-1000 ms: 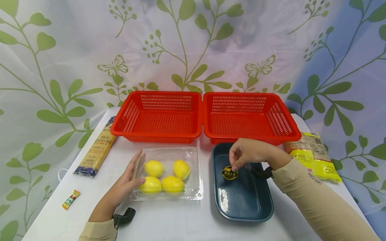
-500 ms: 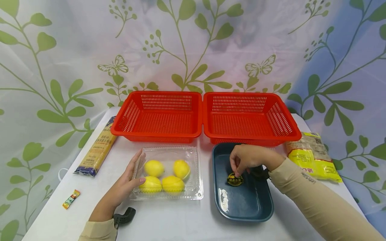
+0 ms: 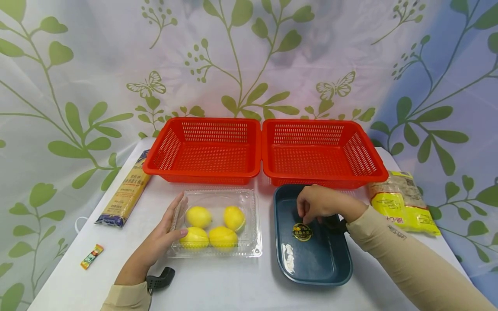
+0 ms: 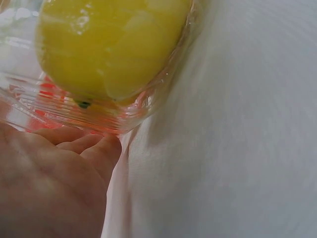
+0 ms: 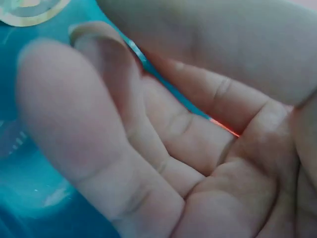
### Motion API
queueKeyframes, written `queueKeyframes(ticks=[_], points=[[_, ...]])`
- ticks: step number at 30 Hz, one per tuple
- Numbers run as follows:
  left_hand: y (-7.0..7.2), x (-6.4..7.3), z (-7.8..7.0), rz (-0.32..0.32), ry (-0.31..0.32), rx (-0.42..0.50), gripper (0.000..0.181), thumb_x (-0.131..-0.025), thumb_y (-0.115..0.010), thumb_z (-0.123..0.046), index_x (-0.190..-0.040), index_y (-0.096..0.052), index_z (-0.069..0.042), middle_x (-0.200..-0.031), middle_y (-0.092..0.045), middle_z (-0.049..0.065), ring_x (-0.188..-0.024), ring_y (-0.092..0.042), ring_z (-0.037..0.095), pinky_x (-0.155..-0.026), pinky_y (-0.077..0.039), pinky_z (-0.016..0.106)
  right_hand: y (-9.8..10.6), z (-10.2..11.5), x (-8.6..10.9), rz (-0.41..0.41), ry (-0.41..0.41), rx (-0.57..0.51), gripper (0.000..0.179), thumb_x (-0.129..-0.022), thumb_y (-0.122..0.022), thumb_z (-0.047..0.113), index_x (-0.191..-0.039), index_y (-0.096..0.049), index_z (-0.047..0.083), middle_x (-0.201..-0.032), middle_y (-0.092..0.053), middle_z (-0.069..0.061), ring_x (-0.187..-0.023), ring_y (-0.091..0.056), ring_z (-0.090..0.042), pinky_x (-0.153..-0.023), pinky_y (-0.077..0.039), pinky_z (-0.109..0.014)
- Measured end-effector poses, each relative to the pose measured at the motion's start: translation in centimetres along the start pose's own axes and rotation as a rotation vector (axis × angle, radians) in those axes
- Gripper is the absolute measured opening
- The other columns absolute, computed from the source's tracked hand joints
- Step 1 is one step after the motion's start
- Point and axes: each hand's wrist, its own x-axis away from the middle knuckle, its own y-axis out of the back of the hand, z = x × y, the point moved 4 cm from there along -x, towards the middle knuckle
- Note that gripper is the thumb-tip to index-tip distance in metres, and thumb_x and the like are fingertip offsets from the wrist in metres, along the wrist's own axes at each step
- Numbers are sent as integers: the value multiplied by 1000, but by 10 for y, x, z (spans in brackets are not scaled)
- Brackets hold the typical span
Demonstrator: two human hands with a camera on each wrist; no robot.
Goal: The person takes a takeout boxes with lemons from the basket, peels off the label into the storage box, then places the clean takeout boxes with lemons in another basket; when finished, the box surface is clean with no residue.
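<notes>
My left hand (image 3: 161,235) rests against the left side of a clear plastic clamshell box (image 3: 254,224) with several lemons (image 3: 223,237) inside. Its fingers lie straight along the box wall and the thumb touches the front left corner. In the left wrist view the open palm (image 4: 54,183) meets the ridged plastic. My right hand (image 3: 320,203) is over a dark blue rectangular dish (image 3: 311,268). Thumb and fingertips come together at the upper edge of a round black-and-gold sticker (image 3: 302,233), pinching it. In the right wrist view the fingers (image 5: 69,109) are curled, with part of the sticker (image 5: 32,17) beyond them.
Two red plastic baskets (image 3: 215,178) stand side by side at the back, right behind box and dish. A long yellow noodle packet (image 3: 126,192) lies at left, near a small wrapped sachet (image 3: 92,256). A yellow-and-clear food bag (image 3: 404,207) lies at right. A leaf-patterned curtain (image 3: 249,60) hangs behind.
My right hand has come slightly down and nearer inside the dish, and the sticker has shifted a little right and toward me. The left hand and the box have stayed put.
</notes>
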Motion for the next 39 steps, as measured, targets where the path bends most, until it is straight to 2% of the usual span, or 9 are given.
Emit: queueKeyframes(ticks=[5, 9, 16, 20, 23, 26, 30, 35, 39], points=[[0, -1, -1, 8, -8, 0, 92, -98, -65, -19, -171, -9, -32, -175, -10, 9, -159, 1, 34, -114, 5, 77, 8, -2, 7, -80, 16, -52, 16, -87, -85, 2, -86, -71, 10, -73, -67, 1, -55, -65, -19, -54, -59, -32], [0, -1, -1, 16, -16, 3, 92, -98, -64, -19, -171, -9, -32, -175, -9, 10, -159, 4, 34, -113, 6, 78, 15, -5, 16, -129, 54, -144, 13, -89, -85, 9, -90, -72, 10, -77, -68, -1, -65, -66, -23, -57, -61, -34], [1, -2, -2, 17, -20, -6, 92, -98, -64, -19, -171, -9, -31, -175, -10, 12, -159, 3, 35, -113, 5, 78, 23, -16, 32, -232, 129, -420, 14, -96, -79, 16, -100, -74, 3, -87, -71, -15, -74, -66, -41, -68, -63, -44], [1, -2, -2, 10, -11, -12, 92, -98, -65, -20, -170, -9, -32, -175, -10, 11, -159, 3, 35, -113, 5, 79, 23, -28, 39, -342, 168, -600, 17, -100, -72, 10, -103, -72, -8, -91, -70, -25, -73, -67, -38, -70, -63, -46], [0, -2, -1, 4, -1, -16, 92, -97, -65, -21, -170, -10, -34, -175, -11, 10, -159, 1, 35, -113, 4, 79, 21, -39, 44, -424, 172, -755, 21, -103, -67, 7, -106, -68, -14, -96, -69, -30, -72, -66, -31, -70, -63, -42], [0, -1, -2, 2, 6, -14, 93, -98, -65, -21, -170, -9, -34, -175, -11, 9, -159, 1, 35, -114, 4, 78, 18, -51, 49, -482, 139, -903, 19, -105, -65, 8, -106, -70, -10, -96, -70, -26, -74, -66, -28, -70, -63, -35], [0, 0, -1, 4, 12, -8, 93, -98, -65, -20, -170, -9, -34, -175, -9, 10, -159, 2, 34, -114, 5, 78, 13, -64, 57, -520, 117, -1072, 17, -108, -62, 10, -103, -77, 4, -94, -74, -16, -76, -68, -25, -71, -62, -32], [0, 0, 0, 4, 28, 0, 92, -98, -65, -22, -170, -9, -37, -175, -7, 8, -159, 6, 33, -113, 7, 78, 6, -79, 65, -512, 185, -1274, 32, -113, -50, 11, -102, -80, 4, -94, -75, -12, -78, -69, -20, -73, -61, -28], [1, 0, 2, 6, 31, 5, 91, -99, -65, -23, -170, -9, -38, -176, -5, 8, -158, 8, 32, -113, 7, 78, -1, -93, 70, -541, 137, -1466, 33, -113, -52, 19, -100, -79, 5, -94, -74, -10, -80, -68, -19, -76, -61, -27]])
